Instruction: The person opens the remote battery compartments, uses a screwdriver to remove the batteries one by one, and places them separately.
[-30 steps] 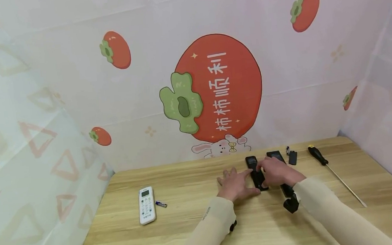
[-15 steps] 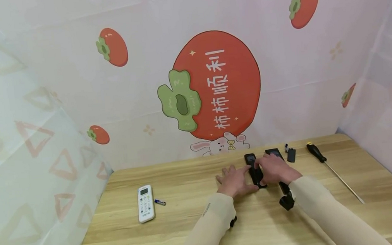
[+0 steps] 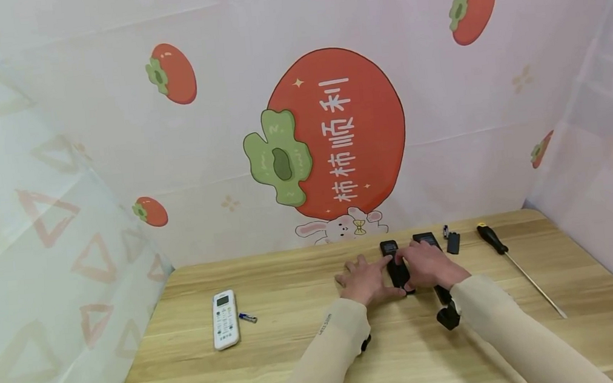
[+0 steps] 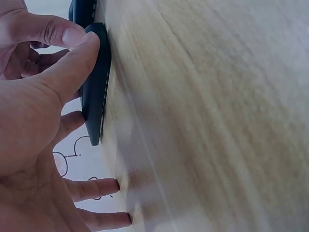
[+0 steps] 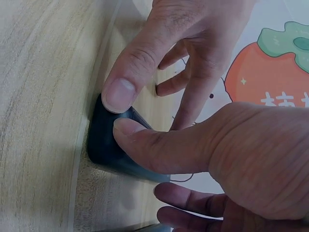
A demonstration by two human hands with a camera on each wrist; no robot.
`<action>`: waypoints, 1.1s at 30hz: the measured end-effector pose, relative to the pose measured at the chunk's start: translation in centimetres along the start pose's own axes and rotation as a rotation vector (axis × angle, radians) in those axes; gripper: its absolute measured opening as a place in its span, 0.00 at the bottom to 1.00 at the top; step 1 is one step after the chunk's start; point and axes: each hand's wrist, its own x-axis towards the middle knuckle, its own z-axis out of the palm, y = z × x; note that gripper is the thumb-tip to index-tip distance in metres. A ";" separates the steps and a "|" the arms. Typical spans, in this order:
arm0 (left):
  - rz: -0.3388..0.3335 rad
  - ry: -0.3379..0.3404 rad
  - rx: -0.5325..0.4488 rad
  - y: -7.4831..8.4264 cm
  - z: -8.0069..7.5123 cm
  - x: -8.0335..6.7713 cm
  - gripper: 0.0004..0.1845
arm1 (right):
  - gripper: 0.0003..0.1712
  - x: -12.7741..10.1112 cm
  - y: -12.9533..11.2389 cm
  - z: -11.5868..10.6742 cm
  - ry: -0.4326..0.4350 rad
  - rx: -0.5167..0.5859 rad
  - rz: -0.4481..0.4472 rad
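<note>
Held thing: a slim black plastic remote control (image 3: 397,267), long and round-ended, lay flat on the pale wood-grain table (image 3: 299,362), near its far edge and below the big red persimmon print on the backdrop (image 3: 337,134).
Left hand (image 3: 366,282): it lay on the table at the remote's left side; the thumb pressed on the near end of the smooth casing (image 4: 95,82) and the other fingers were spread straight on the wood. Not clenched.
Right hand (image 3: 429,264): it clasped the same remote from the right, the thumb laid along its rounded near end (image 5: 108,140) and the fingers curled past the far side.
Second remote: another black plastic remote (image 3: 426,240) lay just beside, partly hidden under the right hand.
Right of it: a small black rectangular cover (image 3: 453,242), and a screwdriver with a black handle and thin metal shaft (image 3: 515,264).
Left side: a white oblong remote with pale buttons (image 3: 225,319), a small blue-ended cylindrical battery (image 3: 248,318) just beside it, well apart from the hands.
</note>
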 end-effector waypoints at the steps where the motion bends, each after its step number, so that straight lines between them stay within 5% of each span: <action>1: -0.001 -0.002 0.003 0.0 0.0 0.0 0.46 | 0.29 0.0 0.0 0.0 -0.001 0.000 0.001; 14: -0.017 -0.017 0.021 0.0 -0.1 0.1 0.46 | 0.31 0.4 0.3 0.1 -0.034 0.007 0.011; 23: -0.024 -0.001 0.005 0.1 0.0 0.3 0.46 | 0.30 0.8 0.7 -0.1 -0.089 0.119 0.033; 33: -0.034 -0.006 -0.001 0.2 0.2 0.4 0.46 | 0.29 0.4 0.4 0.1 0.006 0.096 -0.001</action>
